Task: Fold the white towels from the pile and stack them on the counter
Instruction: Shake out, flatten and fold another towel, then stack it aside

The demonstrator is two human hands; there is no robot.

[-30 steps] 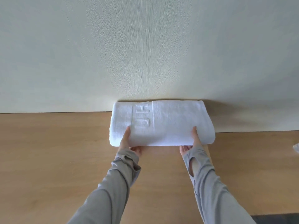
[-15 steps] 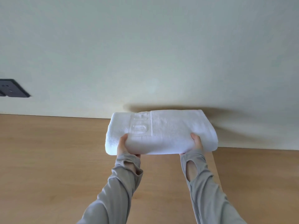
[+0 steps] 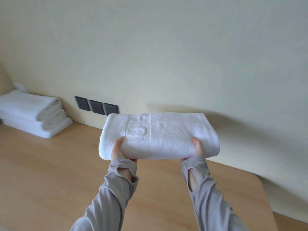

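Observation:
A folded white towel with embossed letters on top hangs in the air above the wooden counter. My left hand grips its near left edge, thumb on top and fingers underneath. My right hand grips the near right edge the same way. A stack of folded white towels sits on the counter at the far left, against the wall.
Three dark wall sockets sit low on the cream wall between the stack and the held towel. The counter's rounded right corner ends near the wall.
Both hands have lifted the folded towel off the counter and carried it leftward. The view has swung left, so the towel stack and sockets now show.

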